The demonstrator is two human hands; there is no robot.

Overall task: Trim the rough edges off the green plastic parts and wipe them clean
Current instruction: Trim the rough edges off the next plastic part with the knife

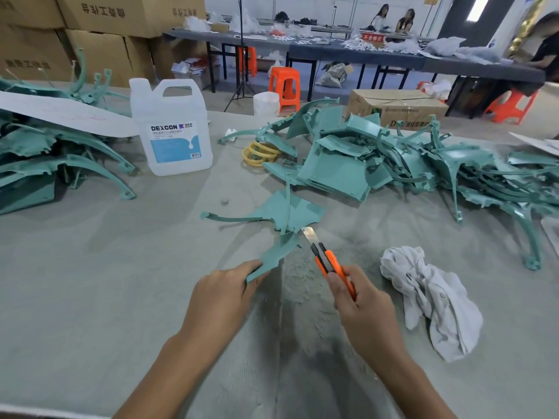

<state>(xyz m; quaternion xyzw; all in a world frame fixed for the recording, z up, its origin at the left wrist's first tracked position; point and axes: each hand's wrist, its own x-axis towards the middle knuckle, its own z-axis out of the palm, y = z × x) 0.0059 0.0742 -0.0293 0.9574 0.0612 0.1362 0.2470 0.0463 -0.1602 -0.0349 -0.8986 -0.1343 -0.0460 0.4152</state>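
My left hand (222,290) grips the near end of a flat green plastic part (276,252), which is lifted off the table. My right hand (361,306) holds an orange utility knife (331,264) with its blade out, the tip close to the part's far right edge. Another green part (278,211) with a long thin arm lies flat just beyond. A crumpled white rag (429,297) lies on the table to the right of my right hand. Fine plastic shavings are scattered on the cloth between my hands.
A big heap of green parts (393,158) fills the right back of the table, and another stack (45,158) sits at the left under a white sheet. A clear DEXCON jug (174,131) and yellow rings (260,152) stand behind. Cardboard boxes, orange stools and seated people are farther back.
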